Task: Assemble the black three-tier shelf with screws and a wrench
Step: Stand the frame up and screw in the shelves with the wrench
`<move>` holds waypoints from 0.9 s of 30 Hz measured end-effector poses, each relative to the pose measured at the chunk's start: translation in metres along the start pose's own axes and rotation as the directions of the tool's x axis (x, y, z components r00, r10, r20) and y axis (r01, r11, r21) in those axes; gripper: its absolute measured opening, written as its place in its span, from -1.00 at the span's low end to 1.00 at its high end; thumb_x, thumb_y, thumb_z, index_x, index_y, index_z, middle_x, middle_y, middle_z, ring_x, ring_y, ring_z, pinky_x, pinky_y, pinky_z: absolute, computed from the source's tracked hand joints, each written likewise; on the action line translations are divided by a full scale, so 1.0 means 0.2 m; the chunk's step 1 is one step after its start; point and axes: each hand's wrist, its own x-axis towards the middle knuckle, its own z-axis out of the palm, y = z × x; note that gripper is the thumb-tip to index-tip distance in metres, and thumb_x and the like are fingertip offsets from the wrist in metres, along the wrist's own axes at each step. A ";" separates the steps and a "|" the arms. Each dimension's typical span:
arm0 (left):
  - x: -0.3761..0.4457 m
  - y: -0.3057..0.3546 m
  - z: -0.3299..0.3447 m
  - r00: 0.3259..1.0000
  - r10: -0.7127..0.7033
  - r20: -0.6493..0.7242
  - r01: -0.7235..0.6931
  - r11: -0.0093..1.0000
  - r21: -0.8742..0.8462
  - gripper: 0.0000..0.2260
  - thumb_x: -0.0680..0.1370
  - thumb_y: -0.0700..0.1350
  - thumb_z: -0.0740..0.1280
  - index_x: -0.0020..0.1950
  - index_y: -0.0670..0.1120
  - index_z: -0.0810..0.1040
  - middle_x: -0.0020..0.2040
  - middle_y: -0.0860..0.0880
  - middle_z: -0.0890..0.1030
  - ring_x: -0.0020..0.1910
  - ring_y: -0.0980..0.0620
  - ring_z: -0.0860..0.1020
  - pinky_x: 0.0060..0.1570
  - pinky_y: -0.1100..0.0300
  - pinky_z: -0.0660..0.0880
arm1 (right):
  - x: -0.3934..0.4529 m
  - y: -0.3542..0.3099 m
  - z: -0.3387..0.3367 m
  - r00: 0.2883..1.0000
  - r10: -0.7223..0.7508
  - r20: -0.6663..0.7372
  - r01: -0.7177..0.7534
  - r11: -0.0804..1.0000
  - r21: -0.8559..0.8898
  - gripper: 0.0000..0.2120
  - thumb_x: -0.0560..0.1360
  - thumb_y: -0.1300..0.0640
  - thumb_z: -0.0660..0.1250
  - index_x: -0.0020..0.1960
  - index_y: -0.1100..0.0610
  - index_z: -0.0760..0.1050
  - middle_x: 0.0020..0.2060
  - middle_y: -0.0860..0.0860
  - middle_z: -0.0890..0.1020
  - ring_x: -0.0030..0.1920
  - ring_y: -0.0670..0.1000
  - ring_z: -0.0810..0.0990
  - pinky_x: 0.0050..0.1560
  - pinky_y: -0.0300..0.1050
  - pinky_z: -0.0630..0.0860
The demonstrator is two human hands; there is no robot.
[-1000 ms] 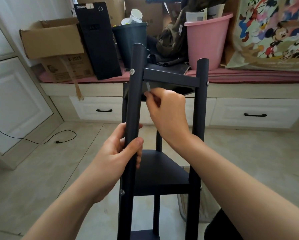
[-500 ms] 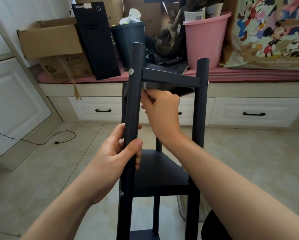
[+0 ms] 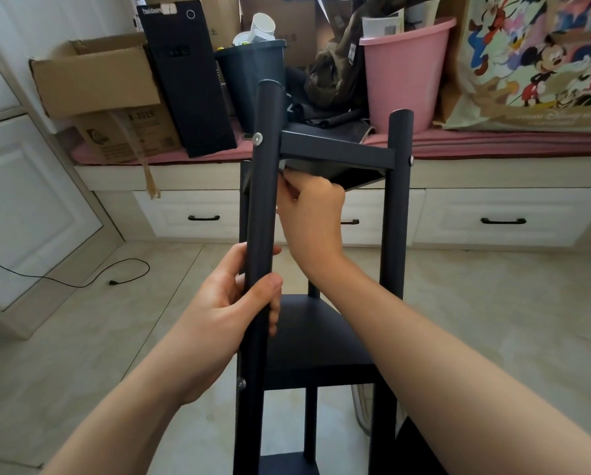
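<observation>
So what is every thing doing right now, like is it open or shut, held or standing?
Left hand: grip wrapped round the front post.
Right hand: fingers curled under the top tier; tool hidden.
Shelf: upright, three tiers in place.
Drawers: shut.
Cardboard box: open.
Pink bucket: upright, stuffed with papers.

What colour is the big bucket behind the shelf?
Pink. The bucket shows clearly in the head view, standing on the bench behind the black shelf.

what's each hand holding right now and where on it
Left hand grips the shelf's front-left post around mid-height. Right hand pinches something small under the top tier; what it is cannot be told.
</observation>
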 end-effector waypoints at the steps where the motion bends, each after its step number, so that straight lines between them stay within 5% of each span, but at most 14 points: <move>1: 0.00 0.00 0.00 1.000 -0.002 -0.004 0.002 1.000 0.000 -0.74 0.50 0.05 0.36 0.18 0.21 0.56 -0.26 -0.06 0.51 -0.27 0.01 0.51 -0.19 0.18 0.55 | 0.00 0.00 -0.01 1.000 0.013 0.019 -0.013 1.000 -0.002 -0.73 0.59 0.22 0.31 -0.26 0.27 0.60 -0.44 0.05 0.58 -0.47 -0.08 0.38 -0.35 -0.39 0.27; 6: 0.01 0.01 0.00 1.000 0.004 -0.008 -0.004 1.000 0.010 -0.76 0.50 0.04 0.35 0.16 0.22 0.56 -0.26 -0.04 0.51 -0.27 0.01 0.51 -0.20 0.18 0.55 | -0.02 -0.01 -0.06 0.993 0.075 0.092 -0.073 0.997 -0.025 -0.76 0.60 0.17 0.28 -0.21 0.18 0.60 -0.37 0.02 0.64 -0.35 -0.01 0.59 -0.29 -0.25 0.44; 14: 0.00 0.01 0.00 1.000 0.005 -0.008 -0.005 1.000 0.009 -0.74 0.48 0.08 0.35 0.17 0.21 0.55 -0.26 -0.04 0.52 -0.27 0.01 0.51 -0.19 0.17 0.54 | -0.04 -0.02 -0.18 0.972 0.106 0.208 -0.089 0.992 -0.089 -0.79 0.60 0.17 0.25 -0.16 0.19 0.57 -0.43 0.04 0.55 -0.40 0.03 0.50 -0.30 0.06 0.48; 21: 0.00 0.01 0.01 1.000 0.004 -0.007 -0.004 1.000 0.004 -0.75 0.48 0.07 0.35 0.16 0.23 0.55 -0.27 -0.03 0.52 -0.28 0.02 0.52 -0.20 0.17 0.55 | -0.02 -0.05 -0.24 0.972 0.088 0.219 -0.079 0.996 -0.048 -0.82 0.61 0.22 0.27 -0.06 0.23 0.62 -0.43 -0.09 0.53 -0.39 -0.17 0.50 -0.41 -0.37 0.37; 27: 0.01 0.00 0.01 1.000 0.006 -0.009 -0.006 1.000 0.022 -0.75 0.49 0.08 0.35 0.16 0.23 0.54 -0.27 -0.03 0.52 -0.28 0.02 0.52 -0.19 0.16 0.54 | -0.01 -0.07 -0.24 0.974 0.064 0.217 -0.058 0.998 -0.035 -0.80 0.60 0.24 0.28 -0.10 0.29 0.63 -0.44 0.02 0.55 -0.46 -0.09 0.44 -0.41 -0.33 0.36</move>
